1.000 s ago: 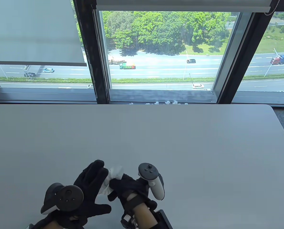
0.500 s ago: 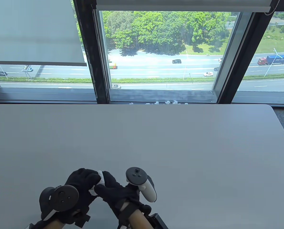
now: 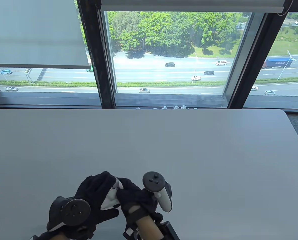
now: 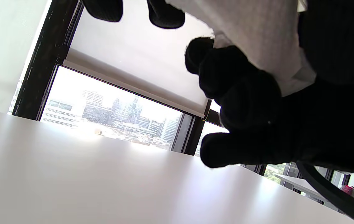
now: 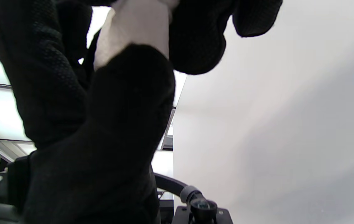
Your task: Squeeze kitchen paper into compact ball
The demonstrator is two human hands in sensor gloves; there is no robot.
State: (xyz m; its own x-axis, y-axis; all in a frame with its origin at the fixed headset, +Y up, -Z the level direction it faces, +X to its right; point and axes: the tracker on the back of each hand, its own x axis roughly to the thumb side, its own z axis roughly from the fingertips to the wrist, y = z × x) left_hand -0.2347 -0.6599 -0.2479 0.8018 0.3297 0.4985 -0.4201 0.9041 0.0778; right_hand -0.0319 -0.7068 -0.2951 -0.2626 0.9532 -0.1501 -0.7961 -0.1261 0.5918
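- Black-gloved hands, both mine, are together at the near edge of the table (image 3: 164, 140), w/ the kitchen paper (image 3: 111, 196) sandwiched between them.
- Left hand (image 3: 95, 193) cups the paper from the left side; fingers curl over the top of the wad, thumb lies lower toward me.
- Right hand (image 3: 132, 195) presses in from the right, fingers wrapped across the front of the paper. So both are clamped on it, no gap showing between palms except where white peeks out.
- Left wrist view: a broad white fold of paper (image 4: 257, 37) lies across the palm w/ 1 loose corner sticking out low, so it isn't a tight ball yet, I'd judge.
- Right wrist view: paper (image 5: 133, 28) pokes up between thumb and fingers, partly uncompressed.
- Handling, my guess: v. light, soft, springs back a bit when let go, tears if twisted hard. Not slippery against the knit gloves. Best grip is around the whole wad, tucking the stray corner inward, then pressing palm to palm.
- Trackers ride the back of each hand: left (image 3: 72, 211), right (image 3: 157, 190).
- Farther out: small white crumpled bits (image 3: 174, 107) lined up along the far table edge by the window (image 3: 169, 50); can't tell what they are for sure.
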